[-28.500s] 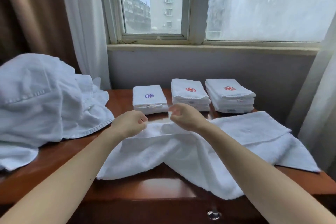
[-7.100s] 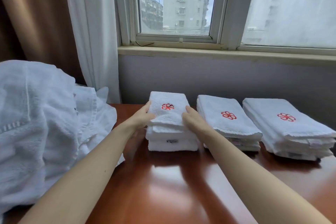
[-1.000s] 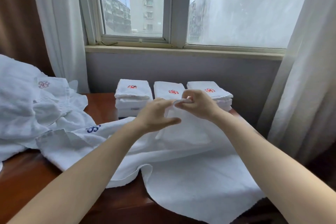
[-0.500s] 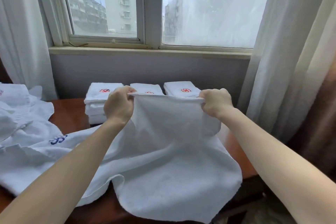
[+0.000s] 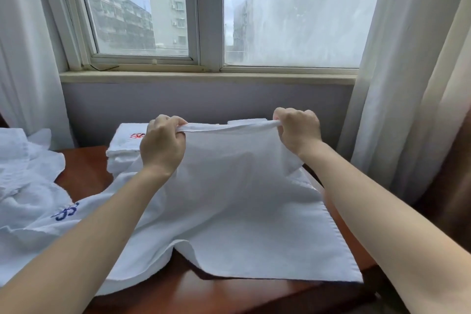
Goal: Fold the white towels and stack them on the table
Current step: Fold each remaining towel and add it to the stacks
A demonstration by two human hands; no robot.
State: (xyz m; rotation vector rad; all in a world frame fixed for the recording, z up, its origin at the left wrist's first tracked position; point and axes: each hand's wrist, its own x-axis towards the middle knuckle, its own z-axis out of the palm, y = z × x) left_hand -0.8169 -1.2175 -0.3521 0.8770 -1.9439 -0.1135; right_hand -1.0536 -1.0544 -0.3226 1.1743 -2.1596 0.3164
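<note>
Two grips: left grip (image 5: 163,145) and right grip (image 5: 298,132), fingers curled, each pinching the towel's top edge.
Towel (image 5: 237,199): thin white cloth, taut between the grips, draping below them onto the surface; right hem straight and stitched.
Surface (image 5: 84,173): glossy red-brown wood.
Folded stack (image 5: 125,145): squared white towels, red emblem, just behind the left grip.
Loose pile (image 5: 25,173): crumpled white terry, left of the left grip.

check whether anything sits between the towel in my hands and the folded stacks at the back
Nothing visible stands between them. The left hand and right hand grip the towel by its top edge; it hangs directly in front of the folded stacks and hides most of them.
</note>
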